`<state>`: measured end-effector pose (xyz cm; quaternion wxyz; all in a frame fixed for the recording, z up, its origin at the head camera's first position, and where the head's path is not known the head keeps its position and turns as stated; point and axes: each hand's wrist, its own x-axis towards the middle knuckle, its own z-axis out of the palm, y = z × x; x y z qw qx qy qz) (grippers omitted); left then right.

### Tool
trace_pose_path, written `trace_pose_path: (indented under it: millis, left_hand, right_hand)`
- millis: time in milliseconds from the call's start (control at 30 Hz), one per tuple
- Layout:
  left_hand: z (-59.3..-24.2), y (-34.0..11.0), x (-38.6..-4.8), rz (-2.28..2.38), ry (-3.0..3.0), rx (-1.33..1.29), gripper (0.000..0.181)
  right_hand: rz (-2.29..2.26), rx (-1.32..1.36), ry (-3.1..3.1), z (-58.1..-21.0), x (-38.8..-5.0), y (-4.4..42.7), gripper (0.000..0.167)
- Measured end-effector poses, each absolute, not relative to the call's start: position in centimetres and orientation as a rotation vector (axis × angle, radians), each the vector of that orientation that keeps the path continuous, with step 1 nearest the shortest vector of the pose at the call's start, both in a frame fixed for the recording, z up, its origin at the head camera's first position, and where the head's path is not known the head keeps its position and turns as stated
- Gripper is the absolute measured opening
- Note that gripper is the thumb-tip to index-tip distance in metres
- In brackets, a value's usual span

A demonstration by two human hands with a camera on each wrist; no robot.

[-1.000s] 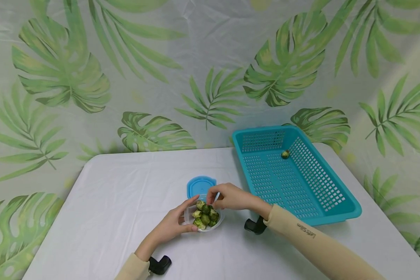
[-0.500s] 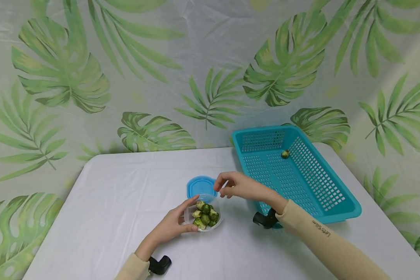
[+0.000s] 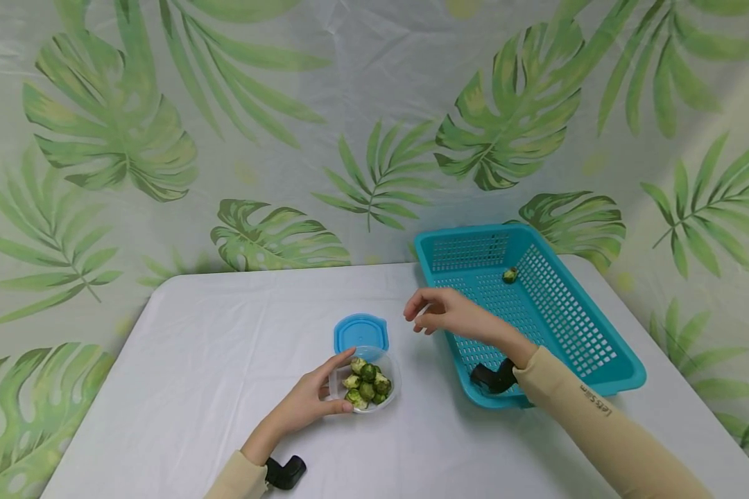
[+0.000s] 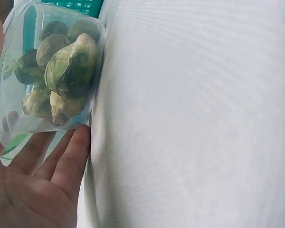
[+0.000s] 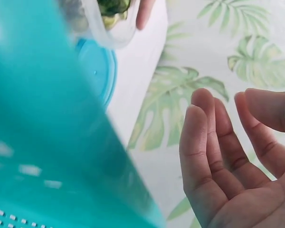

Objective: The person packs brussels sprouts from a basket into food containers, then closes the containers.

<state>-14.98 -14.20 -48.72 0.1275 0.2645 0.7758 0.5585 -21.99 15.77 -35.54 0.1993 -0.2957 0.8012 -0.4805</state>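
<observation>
A small clear plastic container [image 3: 394,378] with several Brussels sprouts [image 3: 366,390] inside stands on the table. My left hand [image 3: 312,395] holds it from the left, thumb at the near rim and fingers round the far side. In the left wrist view, fingertips [image 4: 78,142] touch the container's wall. My right hand [image 3: 446,312] is over the left edge of the turquoise basket [image 3: 624,378], its fingers loosely bent with nothing between them, as the right wrist view also shows. One Brussels sprout [image 3: 510,275] lies in the basket's far right corner.
A blue lid [image 3: 360,331] lies on the white-covered table [image 3: 237,333] just behind the container. The basket's raised walls stand along the right side. A leaf-patterned curtain [image 3: 374,104] hangs behind the table.
My right hand has left the container and moved right and away, up to the basket's left edge. The left hand and the container have stayed in place.
</observation>
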Motion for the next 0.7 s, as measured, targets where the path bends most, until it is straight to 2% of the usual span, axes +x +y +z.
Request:
trace_pose_path:
  millis: [700]
  left_hand:
    - [-49.0, -14.3, -15.1, 1.617, 2.264, 0.747, 0.083]
  right_hand:
    - [-1.526, -0.685, 2.313, -36.8, -25.1, 20.9, 0.022]
